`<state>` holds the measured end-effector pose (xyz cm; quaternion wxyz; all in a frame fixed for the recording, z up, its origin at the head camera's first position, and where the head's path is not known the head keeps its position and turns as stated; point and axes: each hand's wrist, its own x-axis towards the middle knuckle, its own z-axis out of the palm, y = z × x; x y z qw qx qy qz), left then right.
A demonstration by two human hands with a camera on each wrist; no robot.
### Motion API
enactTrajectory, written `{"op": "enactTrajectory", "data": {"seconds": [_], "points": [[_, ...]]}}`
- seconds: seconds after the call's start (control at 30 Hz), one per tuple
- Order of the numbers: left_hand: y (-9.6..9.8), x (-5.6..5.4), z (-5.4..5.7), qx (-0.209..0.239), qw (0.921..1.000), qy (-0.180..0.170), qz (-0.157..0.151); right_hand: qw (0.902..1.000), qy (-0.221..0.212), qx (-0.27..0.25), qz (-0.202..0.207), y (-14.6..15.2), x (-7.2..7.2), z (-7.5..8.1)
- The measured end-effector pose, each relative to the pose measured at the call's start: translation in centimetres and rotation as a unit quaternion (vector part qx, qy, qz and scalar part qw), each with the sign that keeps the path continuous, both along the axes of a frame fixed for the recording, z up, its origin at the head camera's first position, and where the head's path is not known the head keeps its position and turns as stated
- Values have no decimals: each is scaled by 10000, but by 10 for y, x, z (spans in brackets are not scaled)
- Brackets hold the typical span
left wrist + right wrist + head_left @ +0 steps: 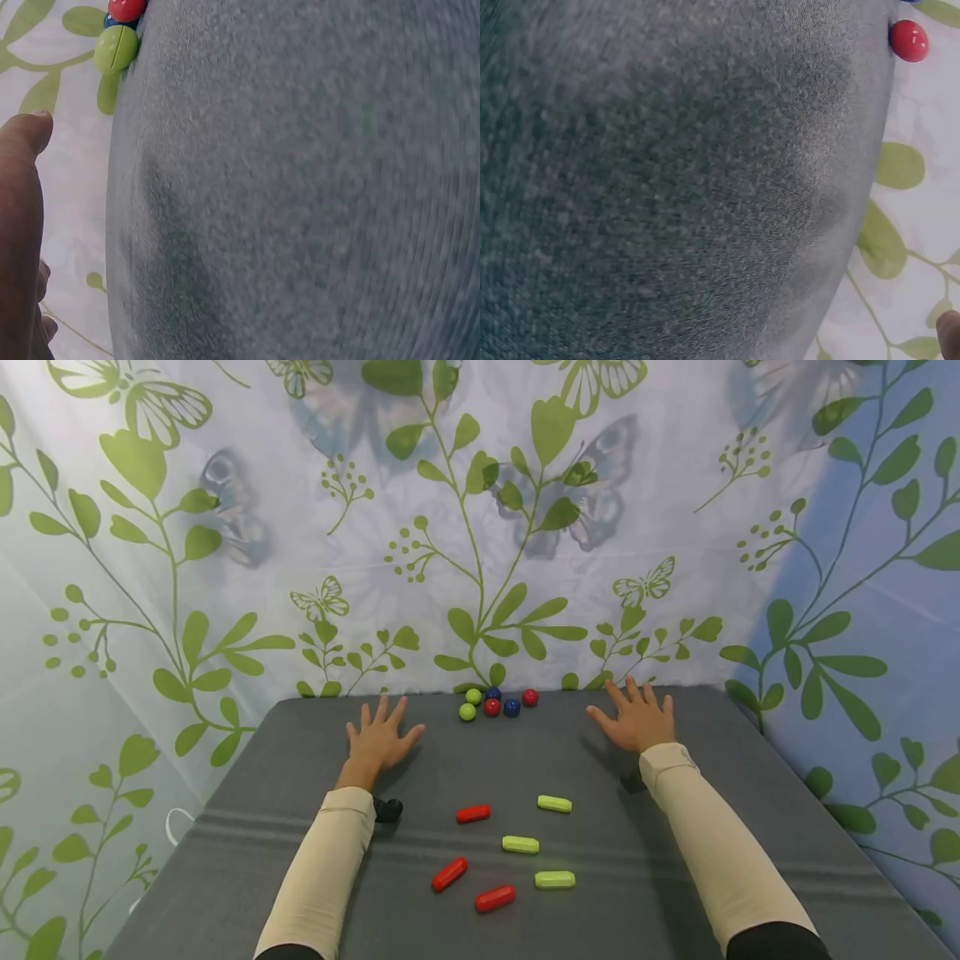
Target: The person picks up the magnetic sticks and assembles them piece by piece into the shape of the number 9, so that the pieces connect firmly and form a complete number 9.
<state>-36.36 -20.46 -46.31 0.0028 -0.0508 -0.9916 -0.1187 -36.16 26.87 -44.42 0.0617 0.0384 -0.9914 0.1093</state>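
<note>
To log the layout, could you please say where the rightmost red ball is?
In the head view, the red ball sits near the far table edge, right of a blue ball, left of the right hand.

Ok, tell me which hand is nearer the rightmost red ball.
Right: the right hand is right of the rightmost red ball; the left hand is farther off to its left, beyond the green balls.

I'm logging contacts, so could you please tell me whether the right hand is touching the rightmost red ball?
Apart: the head view shows grey tabletop between the right hand and the rightmost red ball.
</note>
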Motion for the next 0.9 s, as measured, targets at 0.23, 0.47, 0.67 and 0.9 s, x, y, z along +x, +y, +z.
{"op": "enactTrajectory", "data": {"seconds": [0.23,0.47,0.67,0.9], "points": [[6,-2,2,61,10000,65,-43,10000,3,65,54,-3,0,5],[13,1,8,140,9993,207,-295,9998,136,20,121,-7,-4,4],[33,43,21,1309,9565,235,-2598,9989,234,-53,397,-14,-5,3],[54,84,11,1349,9029,-476,-4054,9957,458,75,806,-20,-4,10]]}}
